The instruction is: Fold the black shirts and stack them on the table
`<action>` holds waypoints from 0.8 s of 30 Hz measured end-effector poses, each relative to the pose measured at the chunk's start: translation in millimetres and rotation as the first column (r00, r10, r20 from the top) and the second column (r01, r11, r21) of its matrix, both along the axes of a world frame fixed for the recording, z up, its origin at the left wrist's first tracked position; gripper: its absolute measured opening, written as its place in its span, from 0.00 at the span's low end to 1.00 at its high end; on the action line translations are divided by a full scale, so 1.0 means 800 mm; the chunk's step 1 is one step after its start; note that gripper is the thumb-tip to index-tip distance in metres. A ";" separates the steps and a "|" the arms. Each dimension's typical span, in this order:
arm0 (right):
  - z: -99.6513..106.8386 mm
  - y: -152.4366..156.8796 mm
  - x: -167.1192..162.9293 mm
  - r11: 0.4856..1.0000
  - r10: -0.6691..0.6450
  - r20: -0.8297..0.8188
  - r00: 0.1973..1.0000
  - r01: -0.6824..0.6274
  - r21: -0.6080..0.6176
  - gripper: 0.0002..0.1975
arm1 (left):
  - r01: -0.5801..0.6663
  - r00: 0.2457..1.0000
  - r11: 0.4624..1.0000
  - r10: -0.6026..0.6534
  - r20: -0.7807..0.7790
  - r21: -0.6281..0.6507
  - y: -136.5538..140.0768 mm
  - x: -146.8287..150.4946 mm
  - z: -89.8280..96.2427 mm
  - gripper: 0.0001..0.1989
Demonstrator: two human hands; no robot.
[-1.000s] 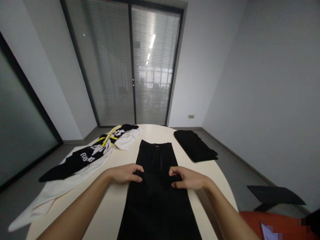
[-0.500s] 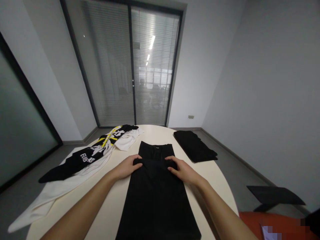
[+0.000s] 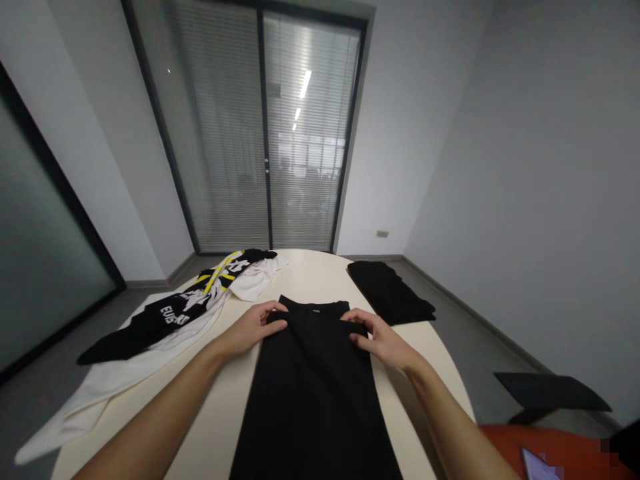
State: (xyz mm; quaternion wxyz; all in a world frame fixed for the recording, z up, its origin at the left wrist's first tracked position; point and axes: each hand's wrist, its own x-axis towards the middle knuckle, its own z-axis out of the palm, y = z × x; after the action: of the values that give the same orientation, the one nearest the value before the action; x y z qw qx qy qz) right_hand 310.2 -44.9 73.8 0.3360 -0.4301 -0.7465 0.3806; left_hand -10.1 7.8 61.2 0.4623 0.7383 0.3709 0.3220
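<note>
A folded black garment [image 3: 315, 393] stretches lengthwise down the table in front of me. A curved band with a small label [image 3: 316, 311] shows at its far end, but whether it is a collar or a waistband I cannot tell. My left hand [image 3: 257, 327] pinches the upper layer's far edge at its left corner, thumb on top. At the right corner of the same edge, my right hand [image 3: 383, 339] grips the cloth between thumb and fingers. The fingertips of both hands are partly tucked under the fabric.
On the round cream table [image 3: 305, 263], a black, white and yellow printed garment [image 3: 200, 293] lies at left over white cloth [image 3: 125, 373]. A folded black garment [image 3: 390, 293] rests at far right. An orange seat [image 3: 510, 440] stands at lower right.
Both hands have drawn the upper layer's edge slightly farther toward the labelled end, covering more of it. My right hand has shifted a little to the right, widening the edge.
</note>
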 end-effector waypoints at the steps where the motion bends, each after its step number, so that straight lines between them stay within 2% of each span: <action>1: -0.005 0.005 0.000 0.994 -0.078 -0.006 0.997 0.078 0.079 0.14 | -0.071 0.997 0.997 0.070 0.033 0.010 0.004 0.002 -0.006 0.20; 2: -0.012 0.010 0.001 0.980 -0.144 -0.004 0.989 0.144 0.139 0.15 | -0.120 0.991 0.993 0.119 0.055 0.005 0.007 0.004 -0.014 0.21; 4: -0.027 0.021 0.001 0.963 -0.213 0.036 0.976 0.203 0.178 0.17 | -0.153 0.987 0.988 0.154 0.048 -0.012 0.014 0.007 -0.031 0.23; 7: -0.044 0.030 0.001 0.978 -0.195 0.141 0.971 0.182 0.099 0.19 | -0.148 0.987 0.989 0.149 -0.061 0.031 0.020 0.007 -0.050 0.23; 9: -0.046 0.030 0.002 0.983 -0.182 0.185 0.966 0.175 0.053 0.19 | -0.136 0.981 0.988 0.144 -0.126 0.076 0.020 0.004 -0.053 0.22; 12: -0.036 0.021 0.003 0.994 -0.109 0.205 0.973 0.112 -0.002 0.21 | -0.053 0.980 0.998 0.061 -0.189 0.044 0.014 -0.004 -0.041 0.23; 14: -0.024 0.012 0.004 0.996 -0.002 0.207 0.978 0.021 -0.089 0.24 | 0.055 0.970 0.997 -0.064 -0.234 -0.045 0.008 -0.010 -0.027 0.23; 16: -0.013 0.004 0.003 0.983 0.091 0.184 0.979 -0.059 -0.173 0.25 | 0.167 0.949 0.975 -0.199 -0.245 -0.146 0.002 -0.015 -0.014 0.20; 18: -0.004 0.000 0.002 0.978 0.123 0.138 0.983 -0.097 -0.183 0.24 | 0.241 0.940 0.949 -0.280 -0.196 -0.201 0.000 -0.017 -0.003 0.18; 19: -0.002 -0.001 0.001 0.984 0.112 0.109 0.988 -0.095 -0.149 0.23 | 0.249 0.948 0.947 -0.281 -0.151 -0.201 0.000 -0.017 0.000 0.18; 21: -0.004 0.003 0.000 0.999 0.021 0.060 0.998 -0.019 -0.027 0.20 | 0.184 0.979 0.971 -0.194 -0.057 -0.150 0.003 -0.015 0.000 0.20; 24: -0.023 0.018 0.002 0.972 -0.203 0.052 0.978 0.195 0.127 0.19 | -0.059 0.998 0.997 0.059 0.009 -0.041 0.011 -0.008 -0.017 0.22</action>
State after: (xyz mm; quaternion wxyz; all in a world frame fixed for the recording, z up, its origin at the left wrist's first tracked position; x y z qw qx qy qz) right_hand 311.7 -30.7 55.2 0.3737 -0.4936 -0.7319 0.2847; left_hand -16.9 16.7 47.9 0.4694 0.7157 0.3968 0.3317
